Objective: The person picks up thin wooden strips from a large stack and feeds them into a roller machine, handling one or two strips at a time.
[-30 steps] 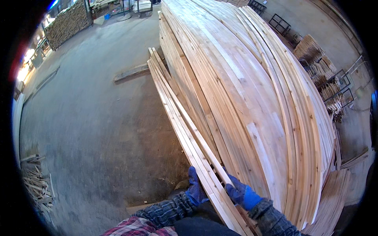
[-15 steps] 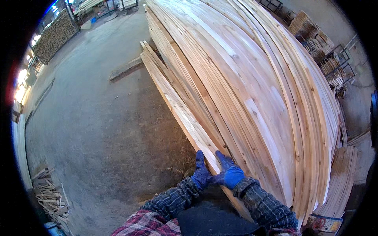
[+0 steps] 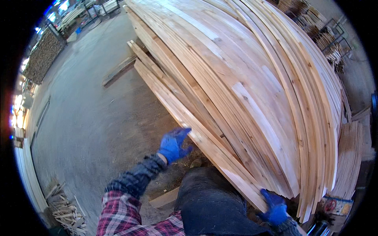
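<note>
Gripping the near end of the lowest long board (image 3: 204, 141), the blue-gloved right hand (image 3: 275, 208) closes around its edge by the person's dark trouser knee (image 3: 208, 200). Further along, the left hand (image 3: 173, 143) lies open, fingers spread against that board's side. Behind rises the leaning stack of pale boards (image 3: 252, 78); beyond, the concrete floor (image 3: 86, 110).

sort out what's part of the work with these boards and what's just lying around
In hand:
left hand open at the edge of the lowest plank
right hand at that plank's near end
board stack

Lying about:
loose board on the floor
scrap pile
offcut
</note>
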Action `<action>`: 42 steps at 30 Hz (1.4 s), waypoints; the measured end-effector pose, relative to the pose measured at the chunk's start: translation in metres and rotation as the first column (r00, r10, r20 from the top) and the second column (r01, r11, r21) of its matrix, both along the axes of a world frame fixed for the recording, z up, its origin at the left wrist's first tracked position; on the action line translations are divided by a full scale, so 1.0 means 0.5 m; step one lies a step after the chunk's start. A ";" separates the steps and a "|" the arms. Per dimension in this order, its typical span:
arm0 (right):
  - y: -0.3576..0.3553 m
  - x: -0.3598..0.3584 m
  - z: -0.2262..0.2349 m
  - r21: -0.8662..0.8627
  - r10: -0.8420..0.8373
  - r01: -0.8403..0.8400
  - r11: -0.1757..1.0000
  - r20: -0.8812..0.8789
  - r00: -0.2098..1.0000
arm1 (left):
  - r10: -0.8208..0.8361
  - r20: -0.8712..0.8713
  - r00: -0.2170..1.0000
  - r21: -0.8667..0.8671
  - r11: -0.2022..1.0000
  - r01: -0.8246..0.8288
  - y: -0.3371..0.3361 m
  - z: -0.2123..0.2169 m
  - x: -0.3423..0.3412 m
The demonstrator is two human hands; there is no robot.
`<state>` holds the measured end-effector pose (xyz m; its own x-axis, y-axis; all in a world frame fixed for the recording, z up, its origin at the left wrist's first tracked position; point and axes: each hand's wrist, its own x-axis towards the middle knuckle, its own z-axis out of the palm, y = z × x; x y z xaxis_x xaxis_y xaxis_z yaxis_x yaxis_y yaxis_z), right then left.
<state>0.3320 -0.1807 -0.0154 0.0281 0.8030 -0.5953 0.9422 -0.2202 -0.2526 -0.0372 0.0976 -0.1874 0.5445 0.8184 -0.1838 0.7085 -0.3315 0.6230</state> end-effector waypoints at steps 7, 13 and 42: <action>-0.213 0.074 0.142 0.141 -0.059 0.020 0.990 0.279 0.959 | -0.528 -0.477 0.702 0.193 0.716 0.670 0.189 -0.215 0.050; -0.302 0.082 0.182 0.156 -0.235 0.201 0.967 0.250 0.939 | -0.623 -0.254 0.740 0.313 0.671 0.672 0.152 -0.252 0.106; -0.307 0.101 -0.256 0.626 -0.443 0.130 0.769 0.376 0.814 | -0.907 -0.274 0.320 0.178 0.279 0.944 -0.355 0.181 0.585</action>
<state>0.3825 -0.3341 -0.1434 0.4645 0.8792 0.1060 0.8811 -0.4708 0.0438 0.2551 -0.0799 -0.0968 0.9619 -0.2078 -0.1775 -0.1392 -0.9315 0.3360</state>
